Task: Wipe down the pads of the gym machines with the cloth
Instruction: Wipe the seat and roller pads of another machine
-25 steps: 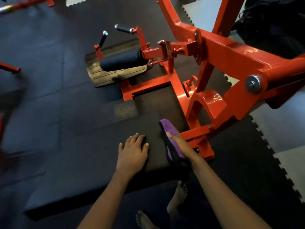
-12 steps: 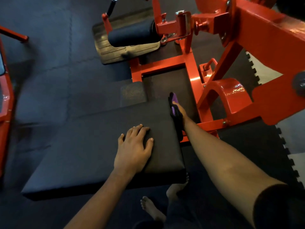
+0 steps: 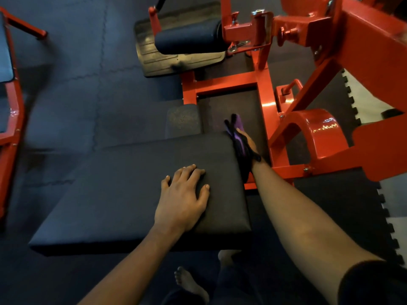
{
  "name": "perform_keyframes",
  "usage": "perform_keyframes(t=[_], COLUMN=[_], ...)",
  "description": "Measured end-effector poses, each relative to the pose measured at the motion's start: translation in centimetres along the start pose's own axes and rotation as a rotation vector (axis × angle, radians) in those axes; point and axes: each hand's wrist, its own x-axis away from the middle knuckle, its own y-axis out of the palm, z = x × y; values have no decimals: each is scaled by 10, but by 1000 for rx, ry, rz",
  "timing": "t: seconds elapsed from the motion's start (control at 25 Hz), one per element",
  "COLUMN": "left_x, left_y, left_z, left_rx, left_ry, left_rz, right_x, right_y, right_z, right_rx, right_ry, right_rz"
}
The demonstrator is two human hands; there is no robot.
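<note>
A long black seat pad [image 3: 123,194] of a red gym machine lies below me. My left hand [image 3: 184,194] rests flat on its top near the right end, fingers spread, holding nothing. My right hand [image 3: 247,143] presses a purple and black cloth [image 3: 239,139] against the pad's right side, close to its far corner. Most of that hand is hidden behind the cloth and the pad's edge. A black roller pad [image 3: 187,39] sits further ahead on the same machine.
The red steel frame [image 3: 308,150] rises close on the right of my right arm. A ribbed footplate [image 3: 176,60] lies under the roller. Another red machine [image 3: 13,106] stands at the left edge. My bare feet [image 3: 189,282] stand on dark rubber floor tiles.
My right hand has slid the cloth along the pad's right side toward its far corner. My left hand stays flat on the pad. My head has moved closer and forward.
</note>
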Motion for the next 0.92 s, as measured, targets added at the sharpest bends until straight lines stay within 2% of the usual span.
perform_keyframes(t=[0.08,0.2,0.4,0.44,0.56,0.72,0.84,0.92], left_x=[0,1,1,1,1,1,2,2], left_y=[0,-1,-1,-1,-1,1,1,1], left_z=[0,1,0,0,0,-1,-1,-1], left_rx=[2,6,4,5,4,-1,3,3], left_ry=[3,3,7,8,14,14,11,17], left_rz=[2,-1,5,5,5,17,14,18], right_x=[-2,-2,-24,-22,-2,20,25,23], right_y=[0,0,-1,1,3,-3,-7,-7], right_z=[7,5,8,3,-6,6,17,21], right_rx=[-44,-24,276,270,33,-132,-119,-91], right_ry=[109,165,-31,-38,52,196,255,198], right_rz=[70,97,36,12,-42,-17,59,83])
